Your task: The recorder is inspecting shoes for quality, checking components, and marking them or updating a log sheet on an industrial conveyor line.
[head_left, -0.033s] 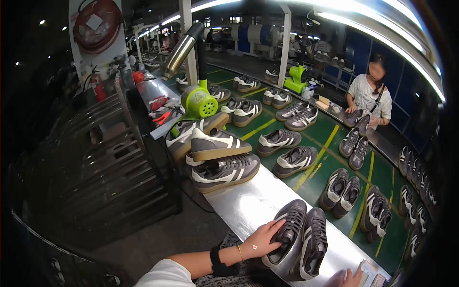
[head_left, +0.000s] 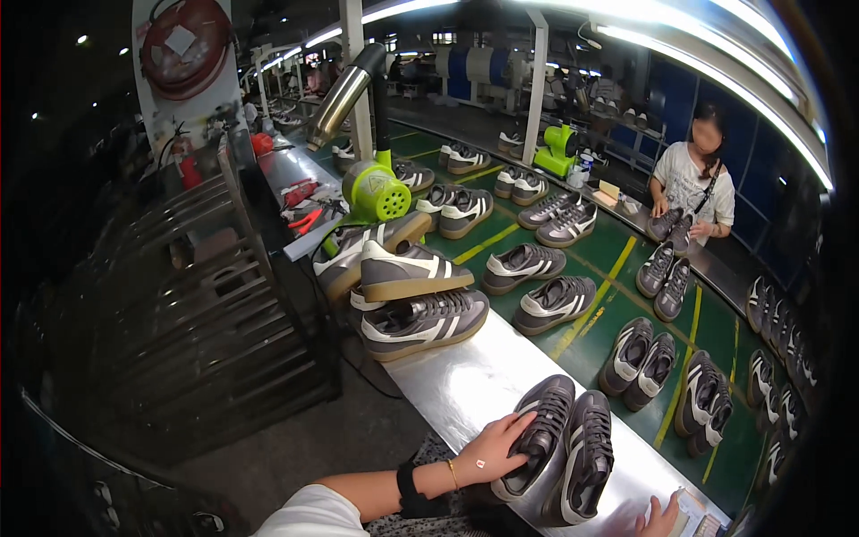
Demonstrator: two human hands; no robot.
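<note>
A pair of dark grey sneakers with white stripes stands on the shiny metal ledge in front of me. My left hand (head_left: 497,451) is closed on the left sneaker (head_left: 548,407), its fingers over the tongue and laces and the thumb at the shoe's opening. Right beside it stands the other sneaker (head_left: 588,456), which no hand touches. At the lower edge my right hand (head_left: 660,516) is partly cut off, with its visible fingers apart and nothing seen in them. It is close to some white printed papers (head_left: 693,510).
Stacked sneakers (head_left: 420,324) sit at the ledge's left end, by a green blower (head_left: 376,192) with a metal nozzle. Beyond runs a green conveyor belt (head_left: 573,345) carrying several sneaker pairs. Across it, a co-worker (head_left: 693,183) handles another pair. A dark slatted rack (head_left: 206,295) stands left.
My right hand has risen slightly at the lower edge, and its fingers show more clearly apart. My left hand stays on the left sneaker.
</note>
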